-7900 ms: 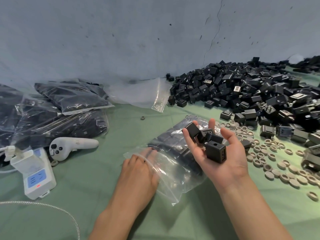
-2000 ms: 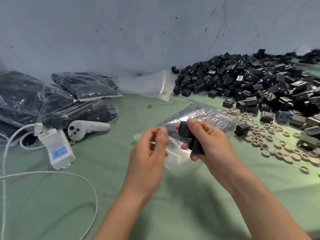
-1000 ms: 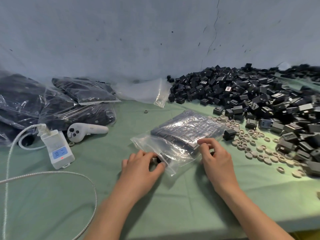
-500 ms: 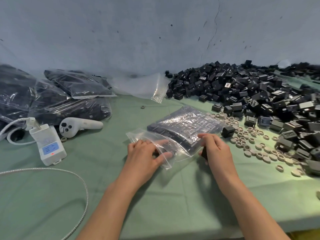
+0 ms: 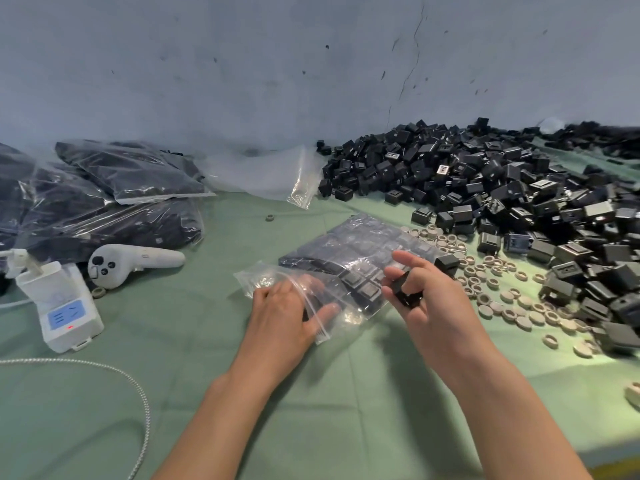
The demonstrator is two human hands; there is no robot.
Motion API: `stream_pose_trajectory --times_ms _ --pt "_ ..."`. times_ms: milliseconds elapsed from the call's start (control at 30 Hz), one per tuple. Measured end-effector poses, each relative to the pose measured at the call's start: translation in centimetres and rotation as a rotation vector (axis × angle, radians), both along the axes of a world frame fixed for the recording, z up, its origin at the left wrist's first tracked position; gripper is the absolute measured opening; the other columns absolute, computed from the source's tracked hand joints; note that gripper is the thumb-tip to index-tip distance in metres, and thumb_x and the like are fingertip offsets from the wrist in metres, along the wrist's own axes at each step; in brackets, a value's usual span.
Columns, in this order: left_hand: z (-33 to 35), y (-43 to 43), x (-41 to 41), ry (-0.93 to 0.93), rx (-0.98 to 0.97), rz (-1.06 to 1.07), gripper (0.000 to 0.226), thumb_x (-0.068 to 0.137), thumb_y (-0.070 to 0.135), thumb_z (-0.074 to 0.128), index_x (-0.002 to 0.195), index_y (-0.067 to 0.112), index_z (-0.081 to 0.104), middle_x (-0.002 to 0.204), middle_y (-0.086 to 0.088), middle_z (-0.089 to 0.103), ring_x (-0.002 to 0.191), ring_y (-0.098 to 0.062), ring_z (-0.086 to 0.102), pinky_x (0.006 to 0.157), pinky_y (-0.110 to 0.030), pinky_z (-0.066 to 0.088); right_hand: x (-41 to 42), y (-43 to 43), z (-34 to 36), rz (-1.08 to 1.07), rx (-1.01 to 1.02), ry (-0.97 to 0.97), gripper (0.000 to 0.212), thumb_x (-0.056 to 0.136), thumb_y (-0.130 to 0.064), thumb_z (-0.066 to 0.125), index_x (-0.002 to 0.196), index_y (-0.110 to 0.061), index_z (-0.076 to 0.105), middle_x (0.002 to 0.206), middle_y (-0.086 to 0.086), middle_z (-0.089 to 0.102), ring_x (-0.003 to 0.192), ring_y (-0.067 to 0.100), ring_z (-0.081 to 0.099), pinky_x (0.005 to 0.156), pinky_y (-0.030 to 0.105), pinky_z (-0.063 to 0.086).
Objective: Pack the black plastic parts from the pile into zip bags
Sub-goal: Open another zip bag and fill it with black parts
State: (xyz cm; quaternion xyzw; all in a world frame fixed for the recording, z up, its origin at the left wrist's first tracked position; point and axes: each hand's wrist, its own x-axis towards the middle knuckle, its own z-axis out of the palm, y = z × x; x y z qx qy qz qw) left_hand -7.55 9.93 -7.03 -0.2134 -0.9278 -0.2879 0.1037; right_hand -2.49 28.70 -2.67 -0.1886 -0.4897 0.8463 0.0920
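Right hand (image 5: 433, 306) pinches one part (image 5: 405, 294) (left hand (image 5: 280, 320) touches bag (image 5: 353, 251)).

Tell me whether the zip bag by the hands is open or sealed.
Open: fingers of the left hand lie inside the zip bag mouth, visible through plastic; the right hand holds a black part outside.

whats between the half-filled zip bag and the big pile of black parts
Head view: scattered small grey rings on the green cloth, plus one loose black part beside the zip bag.
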Motion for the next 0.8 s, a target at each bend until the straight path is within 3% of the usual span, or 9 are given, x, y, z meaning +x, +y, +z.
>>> stream_pose_trajectory --times_ms 133,267,367,400,467,533,600,700,800 --pt "0.3 0.3 0.0 0.009 0.033 -0.014 0.017 0.089 0.057 0.056 0.100 0.044 0.053 0.086 0.021 0.054 0.097 -0.009 0.053 0.096 -0.030 0.029 -0.3 -0.7 0.4 0.019 0.008 -0.001 0.028 0.093 0.006 0.048 0.110 -0.009 0.063 0.105 0.015 0.063 0.094 0.017 0.062 0.092 0.029 0.056" --pt "0.4 -0.3 0.2 -0.005 0.029 0.052 0.025 0.096 0.050 0.050 0.095 0.030 0.065 0.094 0.012 0.069 0.098 -0.013 0.059 0.098 -0.033 0.032 -0.5 -1.5 0.6 0.021 -0.021 0.040 0.024 0.095 -0.001 0.059 0.118 -0.004 0.057 0.124 0.030 0.059 0.112 0.031 0.066 0.086 0.029 0.059" --pt "1.1 -1.5 1.0 0.060 0.121 0.237 0.022 0.095 0.032 0.054 0.077 0.021 0.060 0.079 0.000 0.068 0.084 -0.030 0.060 0.076 -0.036 0.039 -0.4 -2.0 1.0 0.044 -0.002 0.073 0.026 0.097 -0.016 0.061 0.117 0.000 0.059 0.118 0.031 0.064 0.098 0.030 0.072 0.078 0.028 0.061" --pt "1.7 -1.9 1.3 0.070 0.207 0.297 0.023 0.094 0.033 0.054 0.074 0.022 0.056 0.073 0.001 0.066 0.078 -0.030 0.060 0.070 -0.035 0.040 -0.3 -2.2 1.0 0.055 0.006 0.084 0.026 0.097 -0.020 0.061 0.115 -0.001 0.061 0.114 0.029 0.067 0.091 0.028 0.072 0.075 0.027 0.061" --pt "2.8 -2.3 2.1 0.100 0.385 0.320 0.024 0.095 0.036 0.053 0.073 0.026 0.055 0.065 0.007 0.061 0.067 -0.014 0.057 0.062 -0.029 0.042 0.1 -3.0 1.2 0.089 0.033 0.100 0.026 0.096 -0.029 0.061 0.108 -0.006 0.064 0.108 0.025 0.070 0.085 0.026 0.072 0.072 0.026 0.061" --pt "3.8 -2.0 3.6 0.131 0.476 0.192 0.017 0.095 0.038 0.055 0.079 0.032 0.058 0.070 0.015 0.061 0.065 -0.004 0.056 0.057 -0.013 0.039 0.5 -4.1 0.9 0.136 0.049 0.114 0.030 0.093 -0.036 0.060 0.104 -0.008 0.064 0.103 0.022 0.073 0.085 0.026 0.071 0.075 0.029 0.061" --pt "4.1 -1.3 5.3 0.100 0.458 0.037 0.010 0.091 0.044 0.059 0.099 0.039 0.058 0.090 0.019 0.061 0.077 -0.001 0.060 0.063 -0.007 0.040 0.9 -5.4 0.7 0.202 0.030 0.135 0.033 0.095 -0.035 0.057 0.108 -0.006 0.062 0.100 0.019 0.075 0.086 0.025 0.072 0.075 0.029 0.061" --pt "3.5 -0.9 6.0 0.068 0.412 -0.033 0.032 0.087 0.036 0.068 0.111 0.045 0.049 0.105 0.019 0.054 0.089 0.001 0.061 0.071 -0.006 0.040 1.5 -6.9 0.4 0.299 -0.010 0.157 0.039 0.102 -0.034 0.051 0.115 0.001 0.060 0.099 0.017 0.076 0.088 0.028 0.075 0.072 0.027 0.059" --pt "3.6 -1.5 6.0 0.060 0.448 0.011 0.031 0.086 0.035 0.070 0.107 0.043 0.050 0.104 0.021 0.060 0.087 0.000 0.062 0.071 -0.008 0.042 1.9 -7.4 0.4 0.340 0.029 0.146 0.038 0.103 -0.036 0.049 0.112 -0.002 0.063 0.100 0.020 0.075 0.095 0.030 0.074 0.076 0.031 0.061"
